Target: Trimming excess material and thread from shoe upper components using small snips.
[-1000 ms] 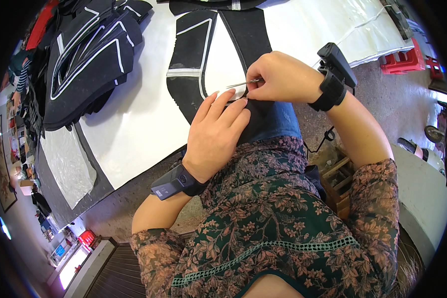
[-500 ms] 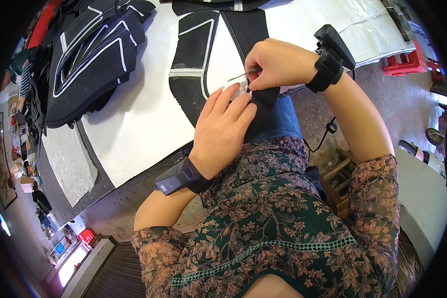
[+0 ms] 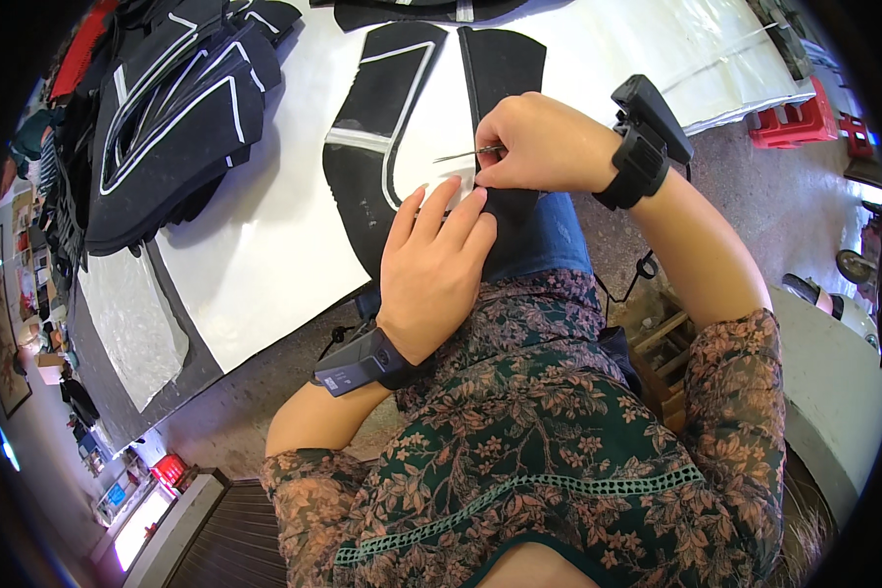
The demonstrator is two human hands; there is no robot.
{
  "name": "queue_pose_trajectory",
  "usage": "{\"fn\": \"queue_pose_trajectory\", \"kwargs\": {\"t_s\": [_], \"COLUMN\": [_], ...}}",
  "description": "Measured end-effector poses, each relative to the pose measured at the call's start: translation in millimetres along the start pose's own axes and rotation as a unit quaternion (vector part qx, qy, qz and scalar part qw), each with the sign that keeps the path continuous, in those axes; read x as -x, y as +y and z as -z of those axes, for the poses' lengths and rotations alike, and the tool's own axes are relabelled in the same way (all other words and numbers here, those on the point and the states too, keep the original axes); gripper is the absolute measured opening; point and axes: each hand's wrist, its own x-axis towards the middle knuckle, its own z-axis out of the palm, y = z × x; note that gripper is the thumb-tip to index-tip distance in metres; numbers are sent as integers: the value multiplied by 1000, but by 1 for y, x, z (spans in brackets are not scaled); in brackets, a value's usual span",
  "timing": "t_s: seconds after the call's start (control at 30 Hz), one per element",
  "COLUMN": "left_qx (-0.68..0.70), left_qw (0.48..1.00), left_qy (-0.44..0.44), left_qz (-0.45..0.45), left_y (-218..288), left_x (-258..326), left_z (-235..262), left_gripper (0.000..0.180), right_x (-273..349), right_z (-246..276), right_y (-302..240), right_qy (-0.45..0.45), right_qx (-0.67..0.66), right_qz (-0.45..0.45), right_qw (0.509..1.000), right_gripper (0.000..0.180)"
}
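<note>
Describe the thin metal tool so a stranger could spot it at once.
Start at the white table and find the black fabric panel with white trim at its near edge. The right hand pinches a thin metal tool there, the only shiny, pointed thing among soft cloth.

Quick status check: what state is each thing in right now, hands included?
Left hand: flat, fingers together, pressing on the black panel.
Right hand: closed around the metal tool, at the panel's edge.
Metal tool: held, tip pointing left over the panel.
Black panel: spread on the white table, lower end hanging over the table edge.
Stack of black pieces: piled, untouched, at the left.
</note>
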Motion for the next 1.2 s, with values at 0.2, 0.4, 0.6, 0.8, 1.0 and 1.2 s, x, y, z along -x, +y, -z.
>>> {"fn": "queue_pose_trajectory", "kwargs": {"t_s": [0.2, 0.4, 0.6, 0.8, 1.0, 1.2], "left_qx": [23, 25, 0, -11, -3, 40], "left_qw": [1000, 1000, 1000, 1000, 1000, 999], "left_qy": [1, 7, -3, -15, -17, -10], "left_qz": [-8, 1, 13, 8, 12, 6], "left_y": [-2, 0, 5, 6, 5, 0], "left_x": [3, -1, -2, 3, 7, 6], "left_z": [1, -4, -4, -1, 5, 8], "left_gripper": [23, 26, 31, 31, 33, 33], "right_x": [-1, -6, -12, -9, 4, 0], "right_z": [17, 14, 19, 15, 1, 25], "right_y": [5, 9, 18, 5, -2, 0], "right_qy": [-8, -2, 18, -7, 39, 2], "right_qx": [-7, 6, 22, 20, 16, 33], "right_qz": [14, 18, 85, 12, -10, 28], "right_qw": [1000, 1000, 996, 1000, 999, 999], "right_gripper": [24, 26, 22, 27, 27, 26]}}
